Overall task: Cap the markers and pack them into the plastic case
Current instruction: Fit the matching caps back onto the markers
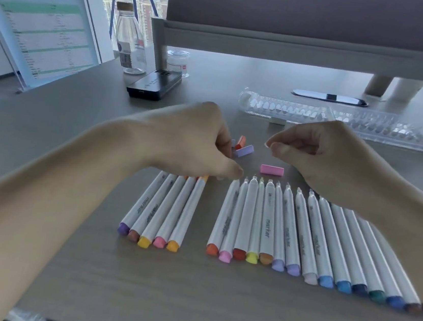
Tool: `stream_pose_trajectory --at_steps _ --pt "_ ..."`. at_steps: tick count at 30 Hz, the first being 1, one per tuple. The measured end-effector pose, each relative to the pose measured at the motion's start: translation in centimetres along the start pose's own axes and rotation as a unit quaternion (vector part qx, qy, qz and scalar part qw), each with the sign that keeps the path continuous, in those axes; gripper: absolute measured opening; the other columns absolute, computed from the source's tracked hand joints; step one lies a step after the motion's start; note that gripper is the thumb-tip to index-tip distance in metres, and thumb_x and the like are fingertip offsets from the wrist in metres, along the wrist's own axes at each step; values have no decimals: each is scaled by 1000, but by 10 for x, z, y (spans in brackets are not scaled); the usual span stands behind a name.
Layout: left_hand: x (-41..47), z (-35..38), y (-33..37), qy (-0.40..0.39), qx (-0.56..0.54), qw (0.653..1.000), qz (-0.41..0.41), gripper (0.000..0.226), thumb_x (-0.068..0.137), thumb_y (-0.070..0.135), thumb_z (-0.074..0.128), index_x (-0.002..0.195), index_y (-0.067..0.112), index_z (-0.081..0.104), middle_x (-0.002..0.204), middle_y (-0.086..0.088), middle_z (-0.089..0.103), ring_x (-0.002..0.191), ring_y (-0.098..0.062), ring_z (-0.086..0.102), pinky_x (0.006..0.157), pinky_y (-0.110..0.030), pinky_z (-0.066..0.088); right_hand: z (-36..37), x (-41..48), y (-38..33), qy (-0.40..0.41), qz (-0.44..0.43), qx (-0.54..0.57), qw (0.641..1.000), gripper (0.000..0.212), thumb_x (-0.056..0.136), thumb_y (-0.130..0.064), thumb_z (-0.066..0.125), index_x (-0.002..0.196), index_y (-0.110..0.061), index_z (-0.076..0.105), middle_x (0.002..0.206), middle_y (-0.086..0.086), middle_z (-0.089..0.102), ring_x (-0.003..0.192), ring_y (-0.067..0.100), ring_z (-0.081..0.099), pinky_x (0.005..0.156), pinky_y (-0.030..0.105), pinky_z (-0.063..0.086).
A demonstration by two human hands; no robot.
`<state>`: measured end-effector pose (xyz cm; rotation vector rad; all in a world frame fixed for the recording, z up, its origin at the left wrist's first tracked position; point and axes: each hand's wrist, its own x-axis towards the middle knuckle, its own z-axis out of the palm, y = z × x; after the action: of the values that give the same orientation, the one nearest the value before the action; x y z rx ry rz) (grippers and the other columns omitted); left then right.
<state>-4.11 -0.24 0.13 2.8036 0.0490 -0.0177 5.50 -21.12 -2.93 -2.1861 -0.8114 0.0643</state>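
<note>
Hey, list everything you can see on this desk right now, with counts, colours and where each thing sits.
left markers: 5, white, coloured ends, front left
right markers: about 14, white, coloured ends, front right, tips bare
caps: 3 seen, pink, lilac, orange, between the hands
case: 1, clear, behind the hands
bottle: 1, clear, cork stopper, back left
box: 1, black, beside the bottle
jar: 1, clear, behind the box
board: 1, printed, far left
desk: 1, grey
left hand: curled over the left markers' tops
right hand: curled, above the right markers
</note>
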Motion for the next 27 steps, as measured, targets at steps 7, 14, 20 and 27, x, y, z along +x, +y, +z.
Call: stream_pose_trajectory --at_steps 7,14,20,27 --pt "-2 9 11 -37 44 998 -37 46 80 60 72 76 15 78 63 4 66 64 -20 63 59 -29 44 1 -2 0 2 3 4 1000 10 95 -35 67 97 -30 76 67 -17 72 49 -4 59 57 23 41" --pt "-9 6 12 -38 64 995 -61 48 79 58 70 77 10 74 61 0 52 58 -19 50 57 -32 42 0 -2 -1 8 1 -2 1000 11 96 -34 67 98 -30 77 66 -22 70 49 -5 59 55 21 41" --pt "-6 11 18 -18 87 994 -69 45 79 51 72 62 10 65 43 5 41 52 -20 46 52 -28 37 0 -2 0 10 -2 5 1000 11 96 -34 67 97 -29 77 66 -20 71 49 -4 60 57 22 41" --pt "2 -11 -8 32 -218 973 -69 38 93 35 63 70 7 73 58 -3 52 58 -18 44 55 -28 33 0 -1 2 1 1 -1 1000 10 96 -33 66 97 -29 76 66 -20 71 50 -7 59 56 20 40"
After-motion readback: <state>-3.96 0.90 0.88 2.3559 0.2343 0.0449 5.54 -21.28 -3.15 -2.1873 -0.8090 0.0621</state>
